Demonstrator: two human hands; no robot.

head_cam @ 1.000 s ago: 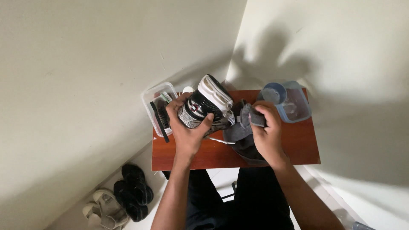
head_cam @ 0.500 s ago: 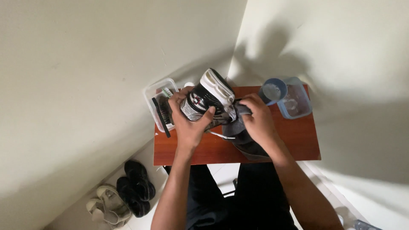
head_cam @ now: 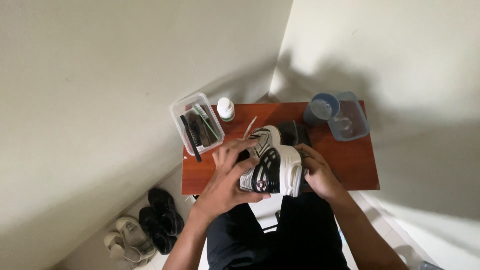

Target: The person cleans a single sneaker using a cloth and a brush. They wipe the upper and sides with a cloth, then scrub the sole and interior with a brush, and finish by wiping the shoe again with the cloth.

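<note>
Turning: sneaker (head_cam: 270, 167) now lying lower, sole toward camera, versus upright a second ago.
Left hand (head_cam: 227, 182): fingers spread over upper.
Right hand (head_cam: 317, 172): fingers curling on sole edge.
Bench (head_cam: 350, 165): cup, tub unmoved.

You see a small reddish-brown desk (head_cam: 350, 165) in the corner of two pale walls. On its far left end sits a clear plastic box (head_cam: 196, 123) with brushes (head_cam: 192, 135) inside. Just beside the box stands a little white bottle (head_cam: 225, 108). On the far right end you see a blue cup (head_cam: 321, 108), touching a clear tub (head_cam: 350, 121). Down on the floor to the left lie dark sandals (head_cam: 162, 220) and pale sandals (head_cam: 127, 241), side by side.
</note>
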